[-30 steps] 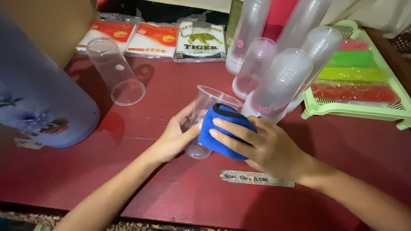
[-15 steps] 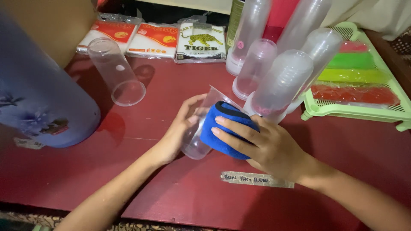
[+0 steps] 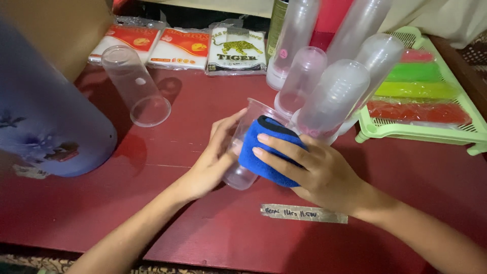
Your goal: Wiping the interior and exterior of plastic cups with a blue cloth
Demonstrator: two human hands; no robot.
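Observation:
My left hand (image 3: 213,160) grips a clear plastic cup (image 3: 242,152), tilted with its mouth pointing up and away, just above the red table (image 3: 193,223). My right hand (image 3: 317,170) presses a blue cloth with a black edge (image 3: 269,152) against the cup's right side, fingers spread over the cloth. The cup's right wall is hidden behind the cloth.
Several stacks of clear cups (image 3: 329,96) lean behind my hands. Another cup stack (image 3: 134,83) lies at the left. A large blue container (image 3: 45,116) stands at the far left. A light green tray (image 3: 421,132) with coloured packs sits at the right; flat packets (image 3: 236,50) line the back. A tape strip (image 3: 304,213) is stuck near the front.
The cup has been turned a little in my left hand while the blue cloth slid across its side. Both hands stay in about the same place.

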